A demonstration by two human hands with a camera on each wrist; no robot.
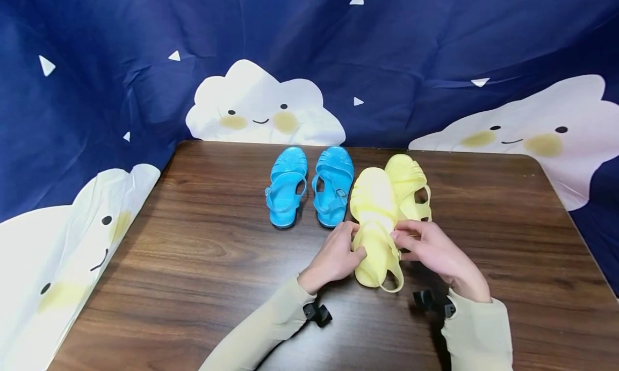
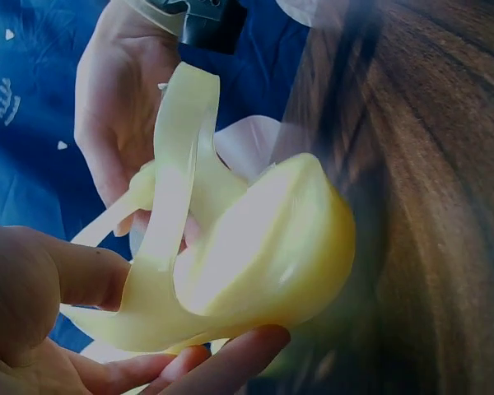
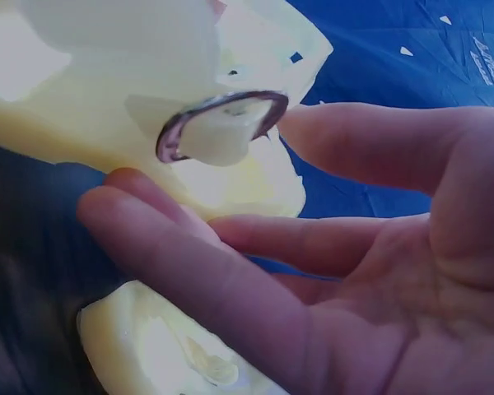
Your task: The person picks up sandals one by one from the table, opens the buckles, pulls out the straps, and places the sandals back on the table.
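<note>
A yellow sandal [image 1: 374, 199] is held between both hands, toe toward the back edge. My left hand [image 1: 338, 255] grips its left side, thumb on top; in the left wrist view the fingers lie under the sandal [image 2: 267, 255]. On the other side, my right hand [image 1: 435, 250] pinches the strap area near the buckle [image 3: 222, 119], thumb and fingers at the sandal's edge. A second yellow sandal [image 1: 406, 175] lies behind and to the right, partly covered by the held one.
Two blue sandals [image 1: 288, 188] [image 1: 333, 185] stand side by side left of the yellow pair, toes toward the back. The brown wooden table [image 1: 203, 252] ends at a blue cloth [image 1: 387, 37] with white clouds.
</note>
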